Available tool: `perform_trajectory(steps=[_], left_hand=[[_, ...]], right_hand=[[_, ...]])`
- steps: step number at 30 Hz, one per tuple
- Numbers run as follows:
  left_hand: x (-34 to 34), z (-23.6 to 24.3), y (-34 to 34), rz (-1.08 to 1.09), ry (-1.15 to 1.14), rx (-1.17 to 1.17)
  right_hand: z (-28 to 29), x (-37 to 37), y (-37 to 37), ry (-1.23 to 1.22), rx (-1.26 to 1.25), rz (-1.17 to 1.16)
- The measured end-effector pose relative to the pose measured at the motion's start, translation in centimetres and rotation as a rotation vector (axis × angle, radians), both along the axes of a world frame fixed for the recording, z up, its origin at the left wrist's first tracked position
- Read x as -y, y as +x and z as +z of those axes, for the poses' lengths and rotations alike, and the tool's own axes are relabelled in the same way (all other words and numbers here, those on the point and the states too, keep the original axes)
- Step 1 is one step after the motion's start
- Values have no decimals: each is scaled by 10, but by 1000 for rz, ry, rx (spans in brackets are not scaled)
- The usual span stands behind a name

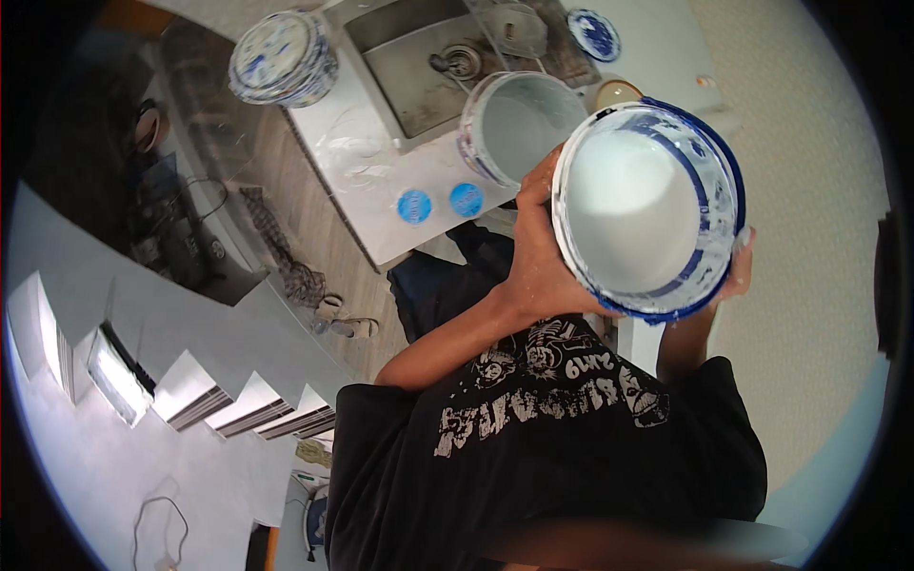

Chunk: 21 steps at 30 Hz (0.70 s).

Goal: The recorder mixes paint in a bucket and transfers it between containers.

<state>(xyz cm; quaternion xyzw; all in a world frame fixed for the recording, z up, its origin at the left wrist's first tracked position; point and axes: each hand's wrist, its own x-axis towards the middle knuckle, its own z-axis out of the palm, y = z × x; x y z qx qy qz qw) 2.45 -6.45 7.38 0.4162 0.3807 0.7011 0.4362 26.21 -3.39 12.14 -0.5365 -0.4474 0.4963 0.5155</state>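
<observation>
Both of my hands hold a white paint bucket (706, 224) with a blue rim, tilted so that I look into its mouth. White paint smears its rim and wall, and the inside looks white; how much paint lies in it I cannot tell. My left hand (538, 249) grips the bucket's left side, fingers curling round the outside. On the far right side my right hand (741, 268) presses against the wall, mostly hidden behind the bucket, with white smears on the fingertips. Just behind and left of it stands a second open white bucket (468, 143) on the counter.
A white counter (347, 157) holds a metal sink (390, 81), a clear plastic container (519, 33), a blue-and-white lid (594, 36), a tan round lid (617, 93) and two blue discs (414, 206). A lidded bucket (281, 59) stands at the corner. Slippers (352, 327) lie on the floor.
</observation>
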Motion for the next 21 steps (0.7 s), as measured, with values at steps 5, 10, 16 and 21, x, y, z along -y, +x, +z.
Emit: perform_trajectory(steps=[5, 10, 16, 21], left_hand=[[-16, -19, 48, -184, -161, 101], [-21, -39, 77, -133, -110, 89], [-23, -56, 87, -137, -156, 105], [-23, -62, 91, -77, -96, 52]], right_hand=[[-24, -12, 47, 332, 450, 78], [-35, -25, 71, 398, 535, 186], [-25, -35, 50, 58, 128, 178], [-30, -37, 57, 81, 247, 172]])
